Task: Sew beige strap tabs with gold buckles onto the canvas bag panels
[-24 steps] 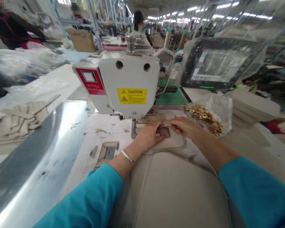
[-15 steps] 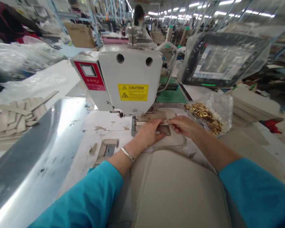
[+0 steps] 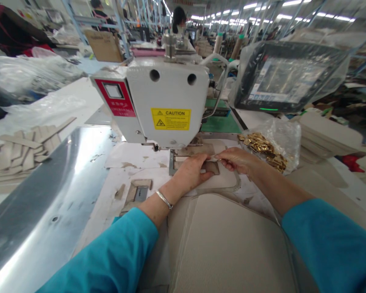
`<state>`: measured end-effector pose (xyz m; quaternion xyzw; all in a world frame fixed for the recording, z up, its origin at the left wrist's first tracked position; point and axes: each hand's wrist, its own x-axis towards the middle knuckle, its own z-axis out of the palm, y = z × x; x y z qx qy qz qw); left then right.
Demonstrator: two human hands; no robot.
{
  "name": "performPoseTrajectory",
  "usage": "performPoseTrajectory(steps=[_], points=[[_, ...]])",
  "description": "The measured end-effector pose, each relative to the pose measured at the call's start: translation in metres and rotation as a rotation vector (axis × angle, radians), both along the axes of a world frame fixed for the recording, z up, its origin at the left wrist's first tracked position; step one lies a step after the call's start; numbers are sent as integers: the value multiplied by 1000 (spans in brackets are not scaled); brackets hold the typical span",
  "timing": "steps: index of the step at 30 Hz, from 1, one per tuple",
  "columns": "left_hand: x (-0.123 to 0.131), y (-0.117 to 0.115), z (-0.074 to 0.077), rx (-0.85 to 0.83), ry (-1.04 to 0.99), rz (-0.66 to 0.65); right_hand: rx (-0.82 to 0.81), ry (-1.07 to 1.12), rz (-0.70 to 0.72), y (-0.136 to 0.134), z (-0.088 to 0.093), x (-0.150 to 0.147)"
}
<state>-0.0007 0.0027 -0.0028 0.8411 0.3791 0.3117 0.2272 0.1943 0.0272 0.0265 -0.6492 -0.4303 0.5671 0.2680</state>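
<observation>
A white sewing machine [image 3: 167,101] with a yellow caution label stands in front of me. Below its head, my left hand [image 3: 192,171] lies with fingers curled on a beige leather panel [image 3: 225,240] and pinches a narrow beige strip [image 3: 195,156] at the metal clamp frame [image 3: 171,162]. My right hand [image 3: 236,159] pinches the strip's other end just to the right. The strip runs between both hands, beside a small dark rectangular window [image 3: 212,167] in the template.
A plastic bag of gold metal fittings [image 3: 266,150] lies right of my hands. A plastic-covered control screen [image 3: 280,81] stands behind it. Beige strips [image 3: 21,150] are piled at left beside a shiny metal surface [image 3: 49,195]. Other people work far behind.
Both hands have stayed at the clamp, shifting only slightly; the right hand has edged up and back a little. The view has tilted slightly.
</observation>
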Motion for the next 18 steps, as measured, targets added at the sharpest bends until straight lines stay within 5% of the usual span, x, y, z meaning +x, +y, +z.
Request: performPoseTrajectory(steps=[18], points=[[0, -2, 2, -2, 13, 1, -47, 91, -58, 1, 0, 0]])
